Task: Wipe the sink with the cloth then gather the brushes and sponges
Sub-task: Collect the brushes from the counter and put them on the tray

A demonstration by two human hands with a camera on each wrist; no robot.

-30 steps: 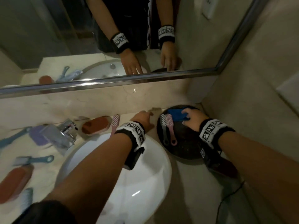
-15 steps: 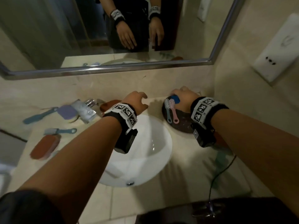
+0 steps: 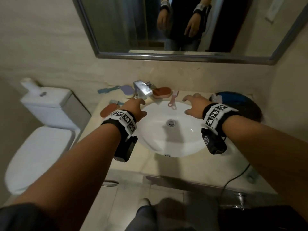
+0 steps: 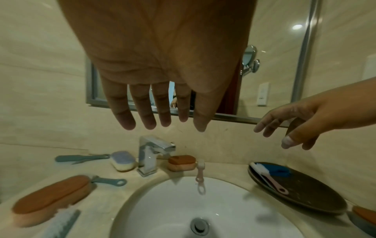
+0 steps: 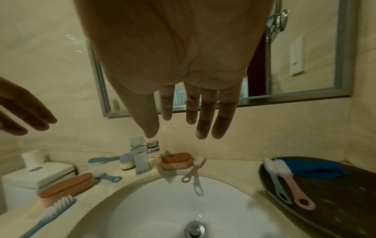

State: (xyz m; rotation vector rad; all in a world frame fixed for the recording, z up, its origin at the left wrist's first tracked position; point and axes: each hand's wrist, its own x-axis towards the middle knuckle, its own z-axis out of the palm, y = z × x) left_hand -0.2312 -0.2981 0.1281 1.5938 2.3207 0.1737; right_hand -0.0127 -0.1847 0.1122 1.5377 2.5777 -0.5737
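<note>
Both hands hover empty above the white sink (image 3: 170, 142), fingers spread. My left hand (image 3: 138, 105) is over its left rim near the faucet (image 3: 142, 89), and my right hand (image 3: 188, 105) over its right rim. The blue cloth (image 5: 313, 169) lies on the dark round plate (image 3: 250, 112) at the right, with a pink-handled brush (image 5: 299, 191) and a grey-handled brush (image 5: 278, 183) beside it. Another pink brush (image 4: 200, 177) pokes over the sink's back rim, next to a brown sponge (image 4: 182, 162). Left of the faucet lie a purple sponge (image 4: 123, 161), blue brushes (image 4: 81, 157) and a long brown sponge (image 4: 50, 198).
A white toilet (image 3: 45, 124) stands left of the counter. A mirror (image 3: 166, 25) hangs on the back wall. A black cable (image 3: 236, 177) runs down the counter front at the right. Another brown sponge (image 4: 366, 214) lies by the plate's near edge.
My right hand has let go of the blue cloth on the plate and moved left over the sink. My left hand has pulled back from the wall. The head view has backed away.
</note>
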